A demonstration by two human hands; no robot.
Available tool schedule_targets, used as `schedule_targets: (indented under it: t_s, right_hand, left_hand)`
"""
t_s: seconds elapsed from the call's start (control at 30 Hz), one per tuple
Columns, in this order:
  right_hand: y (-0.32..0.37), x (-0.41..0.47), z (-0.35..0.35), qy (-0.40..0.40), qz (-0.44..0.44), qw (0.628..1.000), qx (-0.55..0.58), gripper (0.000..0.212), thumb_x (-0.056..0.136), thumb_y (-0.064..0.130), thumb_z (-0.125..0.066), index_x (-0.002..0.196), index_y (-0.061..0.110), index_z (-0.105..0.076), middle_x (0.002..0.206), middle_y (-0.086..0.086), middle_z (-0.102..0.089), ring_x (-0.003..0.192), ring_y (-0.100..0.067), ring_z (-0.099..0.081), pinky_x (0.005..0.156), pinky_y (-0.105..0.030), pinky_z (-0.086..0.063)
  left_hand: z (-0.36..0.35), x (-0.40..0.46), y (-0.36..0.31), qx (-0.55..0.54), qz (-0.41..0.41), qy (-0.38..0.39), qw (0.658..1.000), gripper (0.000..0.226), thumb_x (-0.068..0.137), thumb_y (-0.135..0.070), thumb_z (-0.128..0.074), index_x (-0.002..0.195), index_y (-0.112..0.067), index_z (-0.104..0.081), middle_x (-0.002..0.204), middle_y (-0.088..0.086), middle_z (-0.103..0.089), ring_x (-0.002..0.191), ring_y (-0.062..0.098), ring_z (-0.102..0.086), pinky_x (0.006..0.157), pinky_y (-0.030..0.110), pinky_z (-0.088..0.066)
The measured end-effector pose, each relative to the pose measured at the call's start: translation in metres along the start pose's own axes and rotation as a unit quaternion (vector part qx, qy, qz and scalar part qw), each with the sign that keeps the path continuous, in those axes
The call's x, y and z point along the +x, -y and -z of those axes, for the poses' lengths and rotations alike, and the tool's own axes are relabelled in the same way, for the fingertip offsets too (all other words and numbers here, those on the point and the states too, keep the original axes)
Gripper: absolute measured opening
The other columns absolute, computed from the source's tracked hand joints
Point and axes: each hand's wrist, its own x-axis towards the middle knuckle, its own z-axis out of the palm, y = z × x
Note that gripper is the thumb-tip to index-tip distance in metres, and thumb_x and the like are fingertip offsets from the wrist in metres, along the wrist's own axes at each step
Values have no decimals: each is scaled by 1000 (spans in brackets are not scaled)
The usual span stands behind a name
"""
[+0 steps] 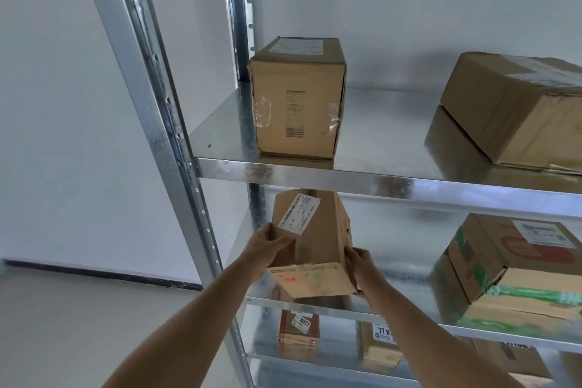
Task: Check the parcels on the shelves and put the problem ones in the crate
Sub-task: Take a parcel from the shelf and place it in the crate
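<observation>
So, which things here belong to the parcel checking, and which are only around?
Belong to the job:
- held parcel, gripped by left hand and right hand
- upright box on the top shelf
- tilted box at right
- green-taped box
- numbered parcels lower down

Only around:
- metal rack
- wall

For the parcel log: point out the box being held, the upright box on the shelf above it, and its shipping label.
held box [318, 249]: head view, brown front face.
upright box [296, 104]: head view, front face.
shipping label [299, 213]: head view, white sticker middle.
</observation>
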Motion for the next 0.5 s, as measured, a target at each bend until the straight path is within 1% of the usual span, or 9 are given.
schedule_targets:
  t_s: [0.03, 0.07, 0.1, 0.13, 0.2, 0.23, 0.27, 0.37, 0.5]
  right_hand:
    - [2, -3, -1, 13, 2, 1000, -2, 39, 112, 46, -33, 126, 18, -55, 111, -12, -72, 91, -20, -70, 64, -33, -52]
    - [2, -5, 0, 22, -6, 1000, -1, 40, 112, 45, -32, 117, 18, -61, 105, -9, -72, 87, -17, -67, 63, -31, -48]
    - [1, -5, 1, 26, -17, 999, 6, 40, 112, 44, -32, 109, 21, -64, 100, -5, -72, 86, -15, -65, 64, -30, -45]
    - [-1, -4, 3, 30, -30, 999, 17, 38, 112, 45, -34, 106, 23, -64, 100, -1, -70, 88, -14, -63, 69, -31, -45]
    - [-6, 0, 5, 30, -50, 998, 20, 34, 109, 46, -39, 111, 25, -65, 117, -1, -70, 111, -19, -60, 94, -42, -46]
    - [-8, 2, 6, 26, -54, 998, 24, 34, 108, 45, -40, 114, 24, -66, 123, -3, -70, 120, -22, -57, 106, -49, -41]
    - [-11, 5, 8, 23, -55, 998, 31, 35, 108, 42, -40, 115, 22, -67, 122, -4, -72, 124, -23, -57, 112, -54, -37]
    - [-12, 1, 14, 24, -64, 997, 44, 36, 108, 39, -41, 115, 19, -69, 112, -4, -76, 120, -23, -59, 113, -55, -36]
    - [-19, -2, 20, 20, -56, 996, 67, 35, 109, 35, -39, 116, 23, -71, 118, 2, -75, 123, -21, -57, 111, -53, -37]
  left_hand:
    - [1, 2, 2, -6, 4, 1, 1000, 29, 101, -25, -65, 129, -23, -57, 125, 2, -69, 108, 28, -72, 96, 52, -60]
    - [1, 4, 4, -8, 9, 1, 1000, 24, 104, -20, -59, 128, -21, -57, 124, 3, -70, 107, 29, -72, 95, 53, -60]
    - [1, 6, 6, -7, 11, 3, 1000, 23, 105, -17, -56, 128, -20, -58, 124, 4, -70, 105, 30, -73, 94, 54, -61]
    - [-1, 7, 8, -1, 13, 7, 1000, 24, 105, -16, -55, 128, -19, -58, 123, 4, -71, 104, 30, -74, 93, 54, -61]
    - [-6, 9, 11, 15, 12, 11, 1000, 25, 104, -14, -56, 129, -19, -60, 121, 5, -73, 103, 30, -75, 91, 52, -62]
    - [-9, 9, 13, 19, 12, 11, 1000, 26, 104, -14, -57, 129, -18, -61, 120, 5, -74, 101, 30, -75, 90, 50, -63]
    - [-13, 8, 13, 21, 14, 9, 1000, 26, 104, -15, -57, 130, -17, -61, 118, 6, -75, 100, 29, -76, 88, 47, -64]
    - [-20, 8, 15, 24, 16, 12, 1000, 26, 105, -18, -58, 130, -16, -63, 114, 7, -76, 98, 29, -76, 85, 45, -64]
    - [-23, 4, 16, 23, 22, 20, 999, 26, 107, -33, -54, 126, -19, -65, 105, 4, -78, 95, 28, -77, 92, 49, -62]
